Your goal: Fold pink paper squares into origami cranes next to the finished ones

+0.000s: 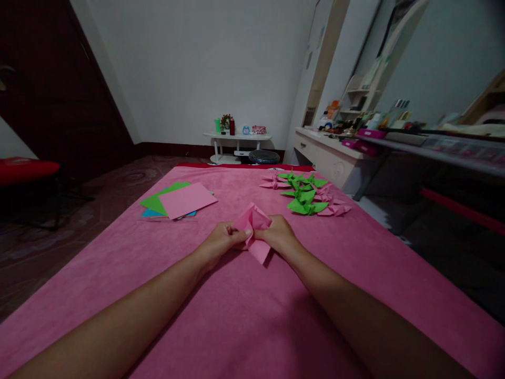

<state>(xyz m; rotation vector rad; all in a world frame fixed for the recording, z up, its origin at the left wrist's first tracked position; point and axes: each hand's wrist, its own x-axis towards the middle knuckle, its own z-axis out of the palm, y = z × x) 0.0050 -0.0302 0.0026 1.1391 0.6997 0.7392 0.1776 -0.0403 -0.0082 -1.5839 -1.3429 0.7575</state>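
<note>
Hands meet at the middle of the pink cloth (pixel 236 316) — the left hand (pixel 221 241) and right hand (pixel 279 234) each pinch a side of a half-folded pink paper (pixel 254 226), held just above the cloth. To the left lies a paper stack (pixel 177 202), pink on top, green and blue beneath. Beyond the right hand sit folded cranes (pixel 305 195) — green and pink.

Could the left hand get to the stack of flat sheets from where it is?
Probably yes: bare pink cloth lies between the left hand and the paper stack, but it is pinching the folded pink paper.
</note>
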